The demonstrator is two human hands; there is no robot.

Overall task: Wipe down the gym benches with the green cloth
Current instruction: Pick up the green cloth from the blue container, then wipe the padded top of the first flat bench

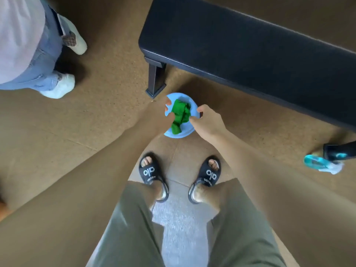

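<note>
A crumpled green cloth (180,116) is bunched over a light blue bowl (186,132) that sits on the brown floor in front of my feet. My left hand (160,114) grips the cloth's left side, with the thumb above it. My right hand (205,120) pinches the cloth's right side over the bowl's rim. A black padded gym bench (250,47) stretches from the upper middle to the right edge, just beyond the bowl. Its black metal leg (156,78) stands close to the bowl's upper left.
Another person in jeans and white shoes (57,87) stands at the upper left. A third person's foot in a turquoise sandal (323,163) is at the right edge. My own feet in black slides (152,174) stand on a paler floor strip.
</note>
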